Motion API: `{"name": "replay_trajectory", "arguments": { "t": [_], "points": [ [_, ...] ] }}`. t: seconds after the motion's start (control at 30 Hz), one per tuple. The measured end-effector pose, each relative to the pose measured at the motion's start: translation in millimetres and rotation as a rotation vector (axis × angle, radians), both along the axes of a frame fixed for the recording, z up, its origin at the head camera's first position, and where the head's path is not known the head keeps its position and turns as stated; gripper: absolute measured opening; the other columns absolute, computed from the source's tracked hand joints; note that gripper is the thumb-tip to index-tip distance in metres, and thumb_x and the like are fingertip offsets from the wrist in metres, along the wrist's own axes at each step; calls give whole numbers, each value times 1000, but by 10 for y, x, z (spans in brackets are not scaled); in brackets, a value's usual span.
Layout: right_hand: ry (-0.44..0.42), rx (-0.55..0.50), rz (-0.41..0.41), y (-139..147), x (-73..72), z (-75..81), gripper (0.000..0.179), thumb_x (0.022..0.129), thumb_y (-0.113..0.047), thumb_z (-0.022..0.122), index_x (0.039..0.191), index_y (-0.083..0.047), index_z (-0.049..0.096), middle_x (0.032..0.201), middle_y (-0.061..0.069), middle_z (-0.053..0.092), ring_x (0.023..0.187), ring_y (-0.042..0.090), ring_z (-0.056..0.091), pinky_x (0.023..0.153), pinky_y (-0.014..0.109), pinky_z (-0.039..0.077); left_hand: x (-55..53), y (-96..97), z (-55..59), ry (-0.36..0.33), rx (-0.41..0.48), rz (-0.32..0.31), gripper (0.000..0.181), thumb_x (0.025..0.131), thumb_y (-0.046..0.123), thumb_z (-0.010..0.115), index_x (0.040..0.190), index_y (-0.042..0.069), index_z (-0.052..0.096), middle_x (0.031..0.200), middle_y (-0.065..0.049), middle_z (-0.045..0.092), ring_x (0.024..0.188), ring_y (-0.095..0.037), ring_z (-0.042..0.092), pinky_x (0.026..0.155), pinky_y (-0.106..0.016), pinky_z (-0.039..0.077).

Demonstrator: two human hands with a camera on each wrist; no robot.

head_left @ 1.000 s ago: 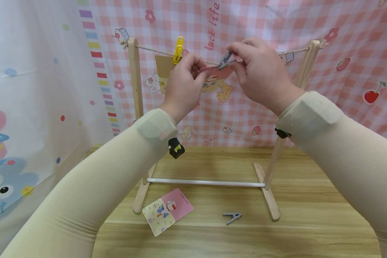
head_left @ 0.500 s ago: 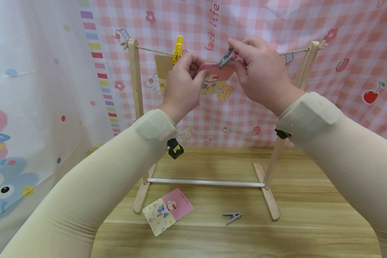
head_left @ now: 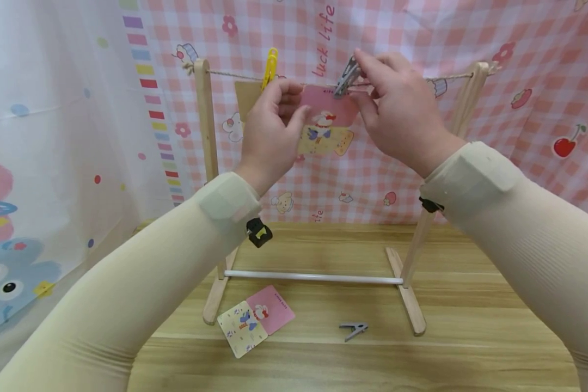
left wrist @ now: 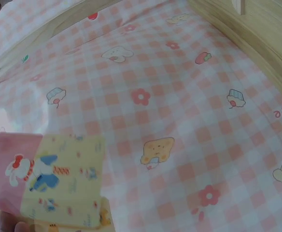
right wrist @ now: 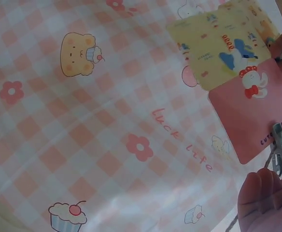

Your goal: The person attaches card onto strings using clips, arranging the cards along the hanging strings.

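A pink-and-yellow card (head_left: 330, 109) with a rabbit print hangs at the rope (head_left: 235, 75), its pink half on top. A grey clothespin (head_left: 345, 79) bites its upper edge. My right hand (head_left: 402, 103) pinches the clothespin's handles, index finger high and thumb lower. At the card's left edge is my left hand (head_left: 274, 125), thumb and fingers spread apart. The right wrist view shows the clothespin (right wrist: 280, 145) on the pink half of the card (right wrist: 249, 111). To the left, a brown card (head_left: 247, 95) hangs from a yellow clothespin (head_left: 270, 68), partly hidden by my left hand.
The rope runs between two wooden posts (head_left: 203, 120) joined low down by a white rod (head_left: 313, 277). On the wooden table (head_left: 323, 365) lie another pink-and-yellow card (head_left: 257, 321) and a second grey clothespin (head_left: 354, 330). A checked curtain (head_left: 372, 174) hangs behind.
The card has swung down from a tilt to face me. The clothespin has turned more upright on its edge. My left fingers have parted from the card and moved slightly left.
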State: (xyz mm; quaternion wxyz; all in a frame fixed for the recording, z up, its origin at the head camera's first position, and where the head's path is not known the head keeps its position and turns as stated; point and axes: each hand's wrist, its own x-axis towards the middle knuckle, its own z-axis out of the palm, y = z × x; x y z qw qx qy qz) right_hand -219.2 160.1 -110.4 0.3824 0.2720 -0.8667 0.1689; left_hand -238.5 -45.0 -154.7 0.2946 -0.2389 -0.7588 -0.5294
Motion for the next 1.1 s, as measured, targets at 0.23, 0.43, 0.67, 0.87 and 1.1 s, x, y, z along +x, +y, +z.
{"name": "replay_trajectory", "arguments": {
  "t": [0.23,0.43,0.67,0.87,1.1],
  "points": [
    [-25,-49,-1,39,48,-55,57,108,-21,61,161,-11,43,148,18,55,106,30,62,90,43,53,47,-90,-47,43,-34,29,28,105,13,64,132,5,59,121,-6,65,100,-10,66,89,-20,55],
    [37,-69,38,145,146,-199,47,105,-14,65,151,-7,56,141,19,59,101,29,61,85,36,51,144,-240,-161,102,-110,5,25,104,12,66,126,3,60,112,-7,67,92,-14,65,80,-25,57],
    [97,79,196,298,264,-650,25,97,-4,75,121,1,74,114,16,74,89,27,69,73,40,59,263,-491,-452,83,-488,-105,25,103,18,69,123,4,66,107,-4,73,94,-15,70,83,-34,61],
    [-226,290,239,392,311,-1277,22,95,-12,79,115,-6,77,109,7,77,95,22,72,83,43,62,327,-620,-852,-167,-1011,-112,48,101,40,71,140,15,61,140,-3,67,127,-23,66,108,-45,55],
    [-574,484,280,428,362,-2009,29,97,-30,78,121,-14,75,115,-1,74,104,18,72,88,39,61,452,-708,-1416,-515,-1274,-113,71,94,48,78,153,20,52,157,-5,54,140,-30,58,112,-51,51]
  ]
}}
